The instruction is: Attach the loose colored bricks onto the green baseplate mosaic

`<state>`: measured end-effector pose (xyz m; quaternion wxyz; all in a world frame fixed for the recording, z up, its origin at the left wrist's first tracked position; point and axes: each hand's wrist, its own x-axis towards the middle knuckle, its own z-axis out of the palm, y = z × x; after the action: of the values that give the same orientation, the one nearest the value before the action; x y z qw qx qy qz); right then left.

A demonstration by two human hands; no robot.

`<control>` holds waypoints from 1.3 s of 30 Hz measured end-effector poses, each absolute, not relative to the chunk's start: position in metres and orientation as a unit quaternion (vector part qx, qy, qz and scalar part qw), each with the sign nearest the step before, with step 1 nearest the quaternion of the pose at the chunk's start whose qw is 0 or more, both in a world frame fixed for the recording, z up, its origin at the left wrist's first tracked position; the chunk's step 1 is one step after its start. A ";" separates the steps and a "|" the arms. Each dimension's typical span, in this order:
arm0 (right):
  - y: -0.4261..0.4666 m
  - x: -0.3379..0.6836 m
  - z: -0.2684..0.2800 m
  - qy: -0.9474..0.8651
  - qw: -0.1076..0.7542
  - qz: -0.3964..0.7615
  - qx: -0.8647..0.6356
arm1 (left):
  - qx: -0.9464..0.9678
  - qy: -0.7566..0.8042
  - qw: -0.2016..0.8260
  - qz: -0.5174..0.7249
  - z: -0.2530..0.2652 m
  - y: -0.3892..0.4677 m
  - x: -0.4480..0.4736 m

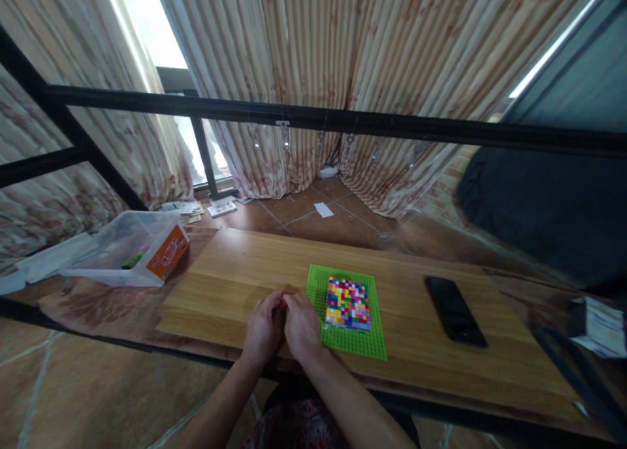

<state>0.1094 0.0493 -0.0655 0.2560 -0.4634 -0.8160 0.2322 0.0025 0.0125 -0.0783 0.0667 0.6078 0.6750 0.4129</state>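
My left hand and my right hand are drawn together over the wooden board, fingertips meeting. Both have their fingers curled in, and whatever they may pinch between them is hidden or too small to tell. Just right of them lies a green studded baseplate. A block of many small coloured bricks, in mixed red, yellow, blue, white, pink and green, sits on the middle of it. My right hand is beside the plate's left edge; I cannot tell if it touches.
A black phone lies on the wooden board at the right. Off its left end stands a clear plastic box with an orange label and green and pink pieces inside. A black metal rail crosses beyond the board, before the curtains.
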 end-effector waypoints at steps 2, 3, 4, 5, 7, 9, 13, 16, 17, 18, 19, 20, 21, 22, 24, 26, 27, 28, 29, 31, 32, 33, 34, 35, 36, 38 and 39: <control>0.045 0.109 -0.058 -0.812 0.254 0.227 -0.473 | 0.608 0.676 0.058 0.411 -0.078 0.012 0.002; 0.043 0.110 -0.053 -0.809 0.265 0.229 -0.472 | 0.611 0.676 0.055 0.408 -0.077 0.012 0.002; 0.041 0.112 -0.047 -0.805 0.281 0.233 -0.468 | 0.615 0.675 0.051 0.405 -0.077 0.011 0.002; 0.039 0.116 -0.042 -0.800 0.299 0.239 -0.463 | 0.618 0.675 0.046 0.401 -0.076 0.011 0.003; 0.035 0.127 -0.031 -0.788 0.330 0.250 -0.456 | 0.624 0.675 0.035 0.393 -0.076 0.012 0.003; 0.032 0.143 -0.023 -0.769 0.358 0.268 -0.456 | 0.627 0.676 0.024 0.386 -0.077 0.012 0.004; 0.032 0.187 -0.017 -0.702 0.426 0.320 -0.473 | 0.631 0.678 0.012 0.378 -0.082 0.012 0.002; 0.039 0.222 -0.023 -0.654 0.445 0.326 -0.517 | 0.636 0.676 0.006 0.373 -0.085 0.013 0.001; 0.043 0.233 -0.026 -0.636 0.449 0.324 -0.537 | 0.638 0.675 0.004 0.371 -0.085 0.013 0.001; 0.047 0.243 -0.029 -0.620 0.450 0.324 -0.555 | 0.640 0.673 0.003 0.371 -0.085 0.012 0.001; 0.051 0.252 -0.032 -0.606 0.449 0.320 -0.573 | 0.642 0.672 0.002 0.370 -0.084 0.012 0.001; 0.055 0.259 -0.034 -0.596 0.447 0.312 -0.589 | 0.643 0.671 0.001 0.369 -0.084 0.012 0.001; 0.059 0.265 -0.036 -0.590 0.445 0.304 -0.601 | 0.644 0.671 0.000 0.368 -0.083 0.012 0.001; 0.064 0.269 -0.037 -0.587 0.445 0.296 -0.608 | 0.645 0.670 -0.001 0.367 -0.083 0.012 0.001; 0.071 0.272 -0.039 -0.588 0.448 0.287 -0.609 | 0.647 0.669 -0.005 0.367 -0.083 0.013 0.001; 0.078 0.270 -0.041 -0.596 0.457 0.287 -0.595 | 0.648 0.667 -0.012 0.367 -0.083 0.013 0.000; 0.080 0.268 -0.043 -0.602 0.463 0.286 -0.585 | 0.648 0.667 -0.014 0.367 -0.083 0.013 0.000; 0.083 0.267 -0.044 -0.607 0.470 0.282 -0.575 | 0.648 0.667 -0.017 0.368 -0.083 0.013 0.000; 0.085 0.265 -0.046 -0.611 0.477 0.277 -0.567 | 0.647 0.667 -0.017 0.369 -0.083 0.013 0.000; 0.089 0.262 -0.050 -0.611 0.489 0.268 -0.562 | 0.645 0.668 -0.016 0.371 -0.083 0.013 0.001; 0.090 0.262 -0.051 -0.606 0.492 0.268 -0.564 | 0.646 0.667 -0.016 0.371 -0.083 0.012 0.001; 0.091 0.261 -0.053 -0.602 0.493 0.270 -0.567 | 0.647 0.666 -0.016 0.370 -0.083 0.012 0.001; 0.092 0.261 -0.055 -0.599 0.493 0.273 -0.569 | 0.649 0.665 -0.016 0.370 -0.083 0.012 0.001; 0.093 0.262 -0.057 -0.595 0.493 0.277 -0.571 | 0.650 0.664 -0.016 0.369 -0.082 0.012 0.001; 0.094 0.262 -0.060 -0.589 0.494 0.285 -0.573 | 0.651 0.663 -0.017 0.368 -0.082 0.012 0.001; 0.097 0.263 -0.064 -0.568 0.498 0.315 -0.574 | 0.652 0.662 -0.018 0.368 -0.082 0.012 0.001; 0.098 0.263 -0.066 -0.551 0.502 0.339 -0.574 | 0.652 0.663 -0.016 0.368 -0.082 0.012 0.002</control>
<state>0.2634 0.0977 -0.0656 0.5023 -0.5740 -0.5506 0.3392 0.0016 0.0117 -0.0820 -0.0165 0.6519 0.6627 0.3682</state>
